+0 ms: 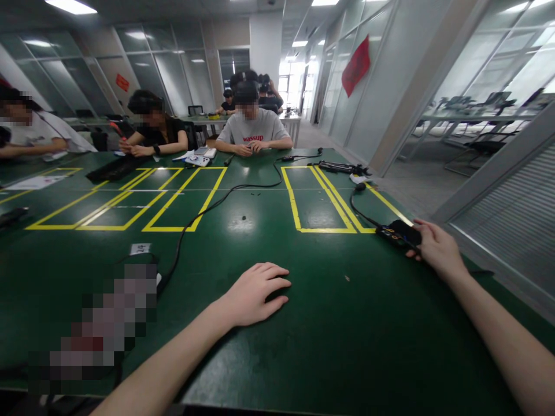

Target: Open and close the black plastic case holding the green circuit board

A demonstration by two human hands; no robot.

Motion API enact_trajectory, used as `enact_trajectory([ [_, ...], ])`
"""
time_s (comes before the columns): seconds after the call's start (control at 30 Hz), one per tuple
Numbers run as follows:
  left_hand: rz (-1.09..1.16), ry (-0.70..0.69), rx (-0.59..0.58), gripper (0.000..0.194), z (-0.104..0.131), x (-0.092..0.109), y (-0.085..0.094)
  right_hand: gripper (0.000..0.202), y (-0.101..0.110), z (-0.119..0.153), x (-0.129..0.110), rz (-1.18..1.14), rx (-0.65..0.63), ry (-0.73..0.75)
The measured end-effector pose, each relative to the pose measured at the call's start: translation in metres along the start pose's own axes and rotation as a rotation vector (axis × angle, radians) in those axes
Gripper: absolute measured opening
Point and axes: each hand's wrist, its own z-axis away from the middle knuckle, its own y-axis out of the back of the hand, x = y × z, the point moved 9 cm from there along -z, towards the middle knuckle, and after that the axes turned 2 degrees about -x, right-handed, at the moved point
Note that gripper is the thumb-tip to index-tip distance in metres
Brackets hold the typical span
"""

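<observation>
Black flat rectangular device (398,232), grasped by the right grip (439,249); left grip (255,293) released, on green desk (325,352). Snagging the thin black cable (363,216) could dislodge it.

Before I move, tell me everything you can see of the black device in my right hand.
The black device is a small, dark, boxy unit, apparently plastic, with small orange and blue marks along its near side. Your right hand grips its right end. A thin black cable leaves its left end and curves away to a dark rounded tip. It is over the right side of the green table; I can't tell whether it touches the surface or read its markings.
</observation>
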Motion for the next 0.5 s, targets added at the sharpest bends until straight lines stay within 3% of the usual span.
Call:
enact_trajectory([
  [0.07,0.008,0.005,-0.004,0.025,0.0,0.0,0.0,0.059,-0.002,0.007,0.003,-0.05,-0.012,-0.148],
  [0.13,0.017,0.007,-0.005,0.025,0.001,0.0,0.0,0.067,-0.003,0.009,-0.003,-0.042,-0.032,-0.127],
  [0.23,0.022,0.009,-0.001,0.025,0.001,-0.001,0.0,0.08,-0.003,0.005,-0.01,0.091,-0.04,0.038],
  [0.4,0.025,0.016,-0.006,0.025,0.001,-0.003,-0.001,0.06,0.0,-0.002,-0.021,0.268,0.039,0.383],
  [0.5,0.031,0.015,-0.006,0.025,0.001,-0.003,0.0,0.055,0.002,-0.003,-0.023,0.32,0.066,0.423],
])
